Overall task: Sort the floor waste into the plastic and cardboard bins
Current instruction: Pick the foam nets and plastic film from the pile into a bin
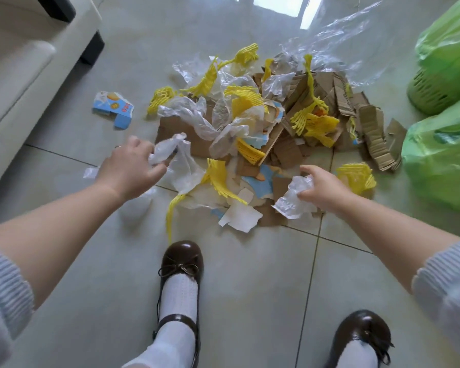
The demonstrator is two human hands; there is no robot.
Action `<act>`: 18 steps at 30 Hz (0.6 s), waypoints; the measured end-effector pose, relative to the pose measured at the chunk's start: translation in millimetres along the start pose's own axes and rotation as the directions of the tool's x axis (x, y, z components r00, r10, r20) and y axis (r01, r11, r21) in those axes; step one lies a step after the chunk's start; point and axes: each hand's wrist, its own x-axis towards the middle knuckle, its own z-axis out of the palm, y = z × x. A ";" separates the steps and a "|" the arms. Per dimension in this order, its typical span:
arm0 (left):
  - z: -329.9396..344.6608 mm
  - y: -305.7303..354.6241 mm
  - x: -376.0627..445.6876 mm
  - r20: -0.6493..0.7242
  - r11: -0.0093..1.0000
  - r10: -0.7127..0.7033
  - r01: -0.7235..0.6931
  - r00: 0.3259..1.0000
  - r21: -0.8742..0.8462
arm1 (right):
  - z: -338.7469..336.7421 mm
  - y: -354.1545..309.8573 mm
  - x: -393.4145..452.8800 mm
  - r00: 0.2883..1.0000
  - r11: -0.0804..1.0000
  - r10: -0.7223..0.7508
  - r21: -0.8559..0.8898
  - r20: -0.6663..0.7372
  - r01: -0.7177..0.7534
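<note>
Clutching crumpled film in each grip: left hand curled round a wad of film with a tail trailing down to the pile, right hand pinched on a smaller wad just above the floor. Best lifted slowly so the trailing tail slips free of the yellow netting and drags no cardboard along, then carried right to the green-lined bins beside the pile; which bin takes plastic cannot be told.
</note>
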 end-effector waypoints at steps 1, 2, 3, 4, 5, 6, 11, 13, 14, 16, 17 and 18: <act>2.1 -5.3 -7.3 0.021 1.000 -0.022 0.021 1.000 0.013 | 9.4 3.2 -1.3 1.000 1.000 0.009 0.015 0.000 -0.009; 5.5 -11.5 -13.5 0.042 0.999 -0.049 0.049 0.998 0.015 | 17.9 5.5 -2.5 1.000 0.999 0.026 0.031 0.003 -0.027; 9.9 -18.1 -18.3 0.057 0.997 -0.082 0.082 0.995 -0.002 | 25.8 8.6 -1.8 0.999 0.998 0.043 0.043 0.004 -0.043; 15.1 -24.5 -21.7 0.062 0.993 -0.114 0.116 0.992 -0.031 | 32.5 11.5 -0.7 0.998 0.997 0.061 0.053 0.006 -0.061; 21.7 -30.8 -23.9 0.065 0.987 -0.143 0.147 0.988 -0.063 | 38.9 14.7 2.1 0.997 0.995 0.076 0.061 0.007 -0.076; 29.2 -36.3 -25.2 0.075 0.981 -0.168 0.175 0.983 -0.087 | 44.1 17.1 4.0 0.996 0.993 0.093 0.066 0.013 -0.093; 65.5 -49.7 -31.1 0.268 0.962 -0.244 0.267 0.932 -0.053 | 63.3 32.9 11.1 0.994 0.994 0.106 0.009 -0.038 -0.106; 77.9 -49.9 -31.0 0.308 0.952 -0.276 0.303 0.911 -0.043 | 66.4 36.1 14.7 0.990 0.992 0.122 -0.015 -0.065 -0.123; 83.0 -49.9 -28.3 0.317 0.945 -0.298 0.325 0.900 -0.036 | 66.4 36.9 19.2 0.989 0.989 0.132 -0.055 -0.064 -0.136; 81.8 -48.7 -27.6 0.283 0.952 -0.293 0.307 0.913 -0.005 | 64.5 33.6 18.7 0.989 0.985 0.106 -0.126 -0.099 -0.118; 80.0 -48.0 -25.9 0.255 0.961 -0.268 0.275 0.929 0.010 | 62.0 29.8 17.2 0.988 0.987 0.076 -0.131 -0.137 -0.094; 77.7 -46.7 -22.8 0.218 0.968 -0.247 0.250 0.944 0.015 | 58.6 24.0 15.0 0.984 0.991 0.036 -0.119 -0.176 -0.058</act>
